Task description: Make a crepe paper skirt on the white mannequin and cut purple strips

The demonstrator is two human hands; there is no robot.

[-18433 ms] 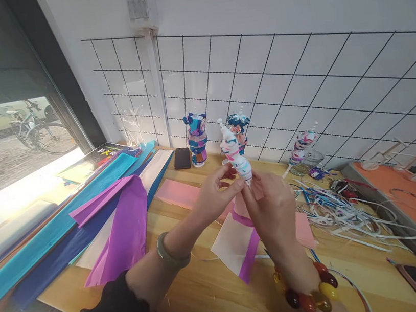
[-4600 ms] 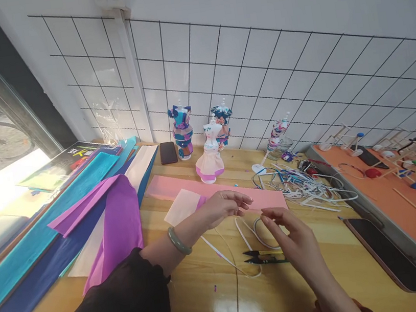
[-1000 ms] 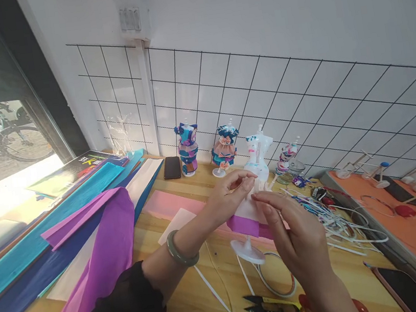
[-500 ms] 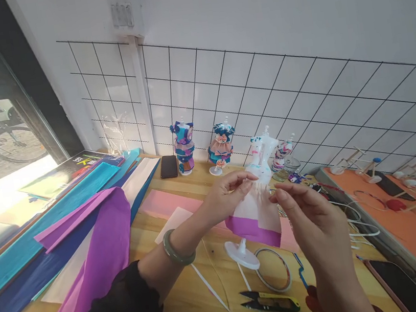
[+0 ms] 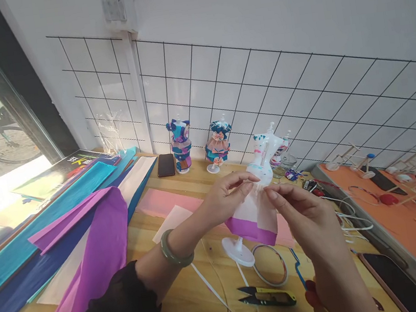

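A small white dress-form mannequin (image 5: 267, 150) leans in front of me, its round base (image 5: 239, 251) low and to the left. Around its lower body hangs a pale paper skirt (image 5: 248, 209) with a purple hem band. My left hand (image 5: 224, 202) pinches the skirt's gathered waist between thumb and fingertips. At the right side of that waist, my right hand (image 5: 310, 219) has thumb and forefinger closed on the paper edge. Yellow-and-black thread snips (image 5: 268, 296) lie below the base, beside a roll of tape (image 5: 270, 266).
Two dressed mannequins (image 5: 181, 147) (image 5: 218, 147) stand by the wall near a black phone (image 5: 165, 165). Purple (image 5: 107, 247) and blue crepe paper (image 5: 69, 217) covers the left. Pink paper (image 5: 160, 201) lies mid-table. A larger phone (image 5: 396, 282) and an orange board (image 5: 413, 215) are at right.
The skirted mannequin stood farther back 4.6 s ago; now it leans between my hands. Half a second ago my right hand was drawn off to the right; it is back at the waist.
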